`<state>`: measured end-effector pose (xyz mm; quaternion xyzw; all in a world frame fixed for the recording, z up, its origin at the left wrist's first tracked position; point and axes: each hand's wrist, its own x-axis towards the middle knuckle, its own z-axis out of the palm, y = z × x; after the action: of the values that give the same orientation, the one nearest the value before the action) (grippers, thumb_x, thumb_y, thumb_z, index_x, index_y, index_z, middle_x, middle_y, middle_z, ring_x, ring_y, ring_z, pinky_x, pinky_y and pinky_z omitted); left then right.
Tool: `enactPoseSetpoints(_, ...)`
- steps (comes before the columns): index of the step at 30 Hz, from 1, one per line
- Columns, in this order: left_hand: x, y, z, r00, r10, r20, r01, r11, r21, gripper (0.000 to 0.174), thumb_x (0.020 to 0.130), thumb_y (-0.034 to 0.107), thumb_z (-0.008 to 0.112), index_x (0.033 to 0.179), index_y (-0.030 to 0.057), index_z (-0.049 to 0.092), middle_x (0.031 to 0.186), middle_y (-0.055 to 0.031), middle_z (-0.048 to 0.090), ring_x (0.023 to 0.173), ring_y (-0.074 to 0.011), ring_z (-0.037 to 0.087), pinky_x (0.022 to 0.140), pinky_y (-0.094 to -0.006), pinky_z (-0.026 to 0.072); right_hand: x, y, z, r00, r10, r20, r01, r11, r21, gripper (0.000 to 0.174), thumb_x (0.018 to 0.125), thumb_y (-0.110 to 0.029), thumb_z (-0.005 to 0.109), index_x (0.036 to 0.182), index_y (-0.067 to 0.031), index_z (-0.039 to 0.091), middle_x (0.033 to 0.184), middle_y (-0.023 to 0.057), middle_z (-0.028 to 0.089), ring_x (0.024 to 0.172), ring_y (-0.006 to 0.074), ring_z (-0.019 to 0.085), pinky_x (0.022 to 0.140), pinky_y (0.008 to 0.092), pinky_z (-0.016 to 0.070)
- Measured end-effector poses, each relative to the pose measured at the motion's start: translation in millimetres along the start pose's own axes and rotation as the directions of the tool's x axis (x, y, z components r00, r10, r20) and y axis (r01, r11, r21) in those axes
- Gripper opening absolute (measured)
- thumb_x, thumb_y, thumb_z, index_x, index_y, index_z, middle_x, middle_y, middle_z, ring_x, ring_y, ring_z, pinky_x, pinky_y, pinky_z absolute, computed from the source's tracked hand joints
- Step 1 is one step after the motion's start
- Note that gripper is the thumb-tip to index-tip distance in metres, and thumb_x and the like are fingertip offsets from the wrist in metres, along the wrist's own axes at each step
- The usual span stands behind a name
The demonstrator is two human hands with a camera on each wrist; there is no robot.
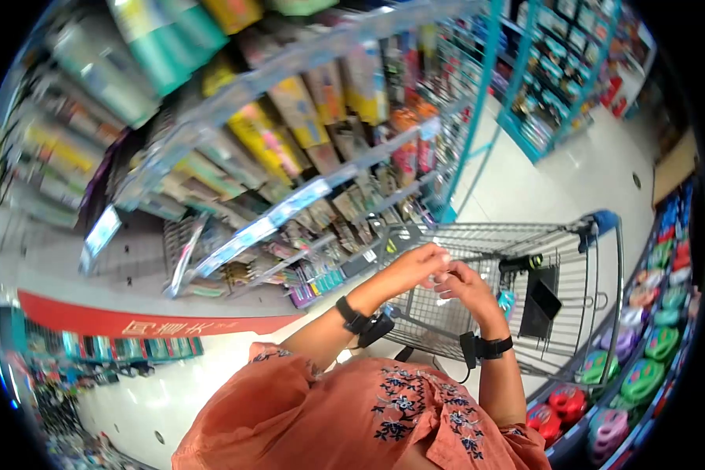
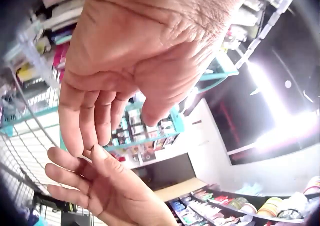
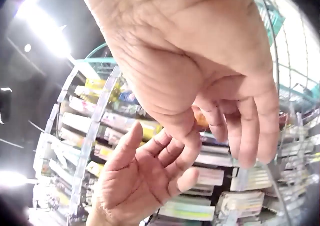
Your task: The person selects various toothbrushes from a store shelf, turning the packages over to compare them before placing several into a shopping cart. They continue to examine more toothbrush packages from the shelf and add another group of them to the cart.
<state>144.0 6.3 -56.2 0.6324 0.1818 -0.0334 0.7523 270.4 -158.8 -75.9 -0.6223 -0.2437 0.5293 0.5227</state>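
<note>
Cart, left hand touching right hand, shelves alongside

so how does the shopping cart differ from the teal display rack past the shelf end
Build: the shopping cart is a grey wire basket; the teal display rack is a taller teal frame.
Contents: the cart carries only a few items, while the rack is filled with rows of small goods.
Place: the cart is close to the person, the rack farther off.
Shared: both stand on the pale floor.
</note>
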Motion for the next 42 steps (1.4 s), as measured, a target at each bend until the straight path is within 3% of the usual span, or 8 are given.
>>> enactPoseSetpoints(7, -188.7, 41.9, -90.0, 0.877, 0.194, -0.441, -0.229, 0.973, -0.027, 0.039, 0.103, 0.034, 0.057, 0.128, 0.0039, 0.057, 0.114, -0.0123, 0.066, 0.103, -0.0212, 0.067, 0.082, -0.0333, 0.0565, 29.3, -68.1, 139.9, 0.937, -0.104, 0.334, 0.143, 0.985, -0.096, 0.04, 0.096, -0.026, 0.065, 0.125, 0.001, 0.055, 0.107, 0.0094, 0.065, 0.096, 0.0178, 0.066, 0.08, 0.0312, 0.0536)
enactPoseSetpoints(10, -264.2, 57.3, -126.3, 0.664, 0.264, -0.7, -0.334, 0.942, 0.038, 0.034, 0.102, 0.031, 0.058, 0.124, 0.005, 0.059, 0.11, -0.0121, 0.068, 0.097, -0.0198, 0.068, 0.078, -0.0327, 0.0563, 27.6, -100.6, 197.4, 0.904, -0.131, 0.407, 0.187, 0.977, -0.101, 0.04, 0.097, -0.025, 0.065, 0.126, 0.0014, 0.055, 0.106, 0.0091, 0.065, 0.097, 0.0177, 0.066, 0.081, 0.0309, 0.0534)
enactPoseSetpoints(14, -334.1, 61.6, -184.1, 0.32, 0.449, -0.834, -0.49, 0.832, 0.26, 0.031, 0.102, 0.028, 0.057, 0.119, 0.0027, 0.06, 0.104, -0.009, 0.067, 0.09, -0.0173, 0.067, 0.076, -0.0301, 0.0549, 41.8, -110.4, 254.7, 0.836, -0.207, 0.509, 0.29, 0.953, -0.088, 0.041, 0.097, -0.025, 0.065, 0.126, 0.0015, 0.055, 0.106, 0.0087, 0.065, 0.096, 0.016, 0.065, 0.083, 0.0304, 0.0529)
enactPoseSetpoints(18, -369.5, 58.4, -217.8, 0.112, 0.587, -0.802, -0.207, 0.803, 0.559, 0.032, 0.1, 0.028, 0.06, 0.115, -0.0001, 0.061, 0.106, -0.0105, 0.068, 0.096, -0.0202, 0.066, 0.078, -0.0328, 0.0517, 44.6, -115.8, 295.2, 0.798, -0.222, 0.561, 0.347, 0.93, -0.125, 0.04, 0.101, -0.024, 0.059, 0.128, 0.0037, 0.054, 0.114, 0.014, 0.068, 0.099, 0.0182, 0.067, 0.083, 0.031, 0.0545)
enactPoseSetpoints(21, -381.2, 27.4, -248.0, 0.208, 0.751, -0.626, 0.373, 0.531, 0.761, 0.034, 0.097, 0.028, 0.063, 0.116, -0.0001, 0.062, 0.108, -0.0155, 0.069, 0.101, -0.0313, 0.064, 0.084, -0.0424, 0.0505, 37.4, -116.4, 317.3, 0.8, -0.206, 0.564, 0.347, 0.925, -0.155, 0.038, 0.101, -0.025, 0.058, 0.127, 0.0031, 0.055, 0.113, 0.0141, 0.068, 0.1, 0.0189, 0.067, 0.084, 0.031, 0.0543)
enactPoseSetpoints(24, -380.4, -1.0, -270.9, 0.35, 0.683, -0.641, 0.481, 0.456, 0.748, 0.037, 0.093, 0.029, 0.066, 0.119, 0.0024, 0.063, 0.11, -0.0194, 0.067, 0.104, -0.0403, 0.06, 0.088, -0.0496, 0.048, 36.7, -110.5, 331.1, 0.795, -0.201, 0.572, 0.352, 0.921, -0.166, 0.038, 0.101, -0.025, 0.058, 0.127, 0.0028, 0.055, 0.113, 0.0144, 0.068, 0.099, 0.0187, 0.067, 0.084, 0.0309, 0.0544)
enactPoseSetpoints(38, -366.7, -8.6, -299.7, 0.407, 0.566, -0.717, 0.582, 0.444, 0.681, 0.049, 0.078, 0.028, 0.074, 0.118, 0.0, 0.065, 0.111, -0.0239, 0.065, 0.107, -0.0414, 0.059, 0.092, -0.0471, 0.0475, 49.6, -100.4, 357.4, 0.823, -0.091, 0.56, 0.236, 0.952, -0.192, 0.04, 0.099, -0.027, 0.061, 0.125, 0.0024, 0.055, 0.109, 0.0116, 0.067, 0.094, 0.0179, 0.066, 0.08, 0.0321, 0.0552)
enactPoseSetpoints(42, -372.2, -3.4, -290.7, 0.314, 0.652, -0.69, 0.534, 0.479, 0.697, 0.044, 0.079, 0.025, 0.072, 0.114, -0.0008, 0.067, 0.109, -0.0237, 0.064, 0.105, -0.0416, 0.058, 0.092, -0.0469, 0.0468, 59.8, -103.3, 363.9, 0.797, -0.085, 0.598, 0.255, 0.945, -0.204, 0.04, 0.099, -0.027, 0.06, 0.125, 0.0025, 0.054, 0.109, 0.0117, 0.067, 0.093, 0.0186, 0.066, 0.079, 0.0322, 0.055)
